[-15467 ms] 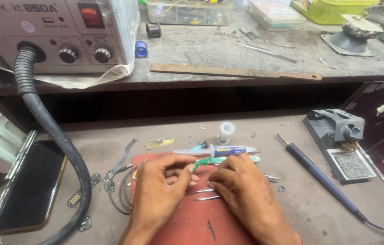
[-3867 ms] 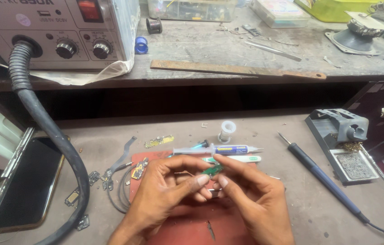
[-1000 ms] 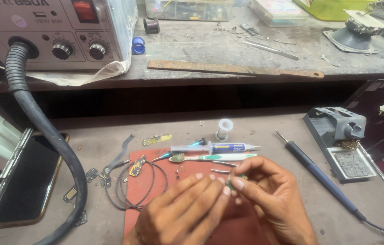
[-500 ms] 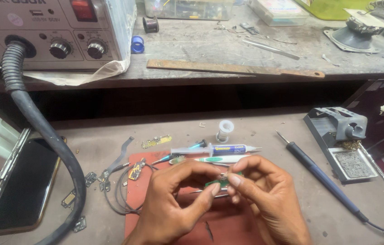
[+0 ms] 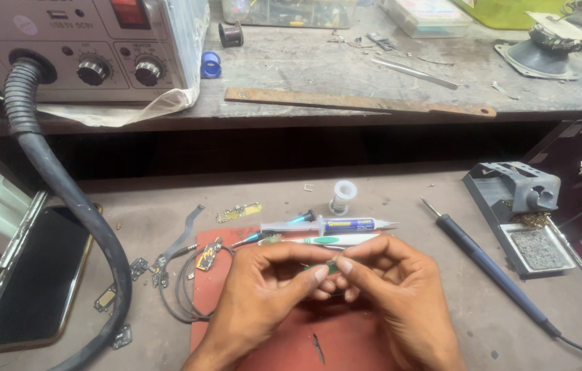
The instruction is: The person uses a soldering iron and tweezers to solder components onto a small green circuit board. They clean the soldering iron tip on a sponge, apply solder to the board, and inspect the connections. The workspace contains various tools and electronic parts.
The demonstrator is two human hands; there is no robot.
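Note:
My left hand (image 5: 267, 288) and my right hand (image 5: 390, 292) meet over a red work mat (image 5: 346, 343). Together their fingertips pinch a small green circuit piece (image 5: 328, 267), mostly hidden by the fingers. Just beyond the hands lie a syringe with a blue label (image 5: 332, 225) and a white and green tool (image 5: 325, 240). A small gold circuit part (image 5: 205, 257) rests on the mat's left corner.
A hot-air station (image 5: 85, 48) with a thick black hose (image 5: 64, 199) stands back left. A phone (image 5: 37, 275) lies left. A soldering iron (image 5: 490, 271) and its stand (image 5: 521, 206) are right. Loose wire (image 5: 181, 299), small parts and a solder spool (image 5: 342, 196) lie about.
Both hands have kept turning the small green piece between their fingertips above the mat, shifting slightly; a second ago they were lower and further right.

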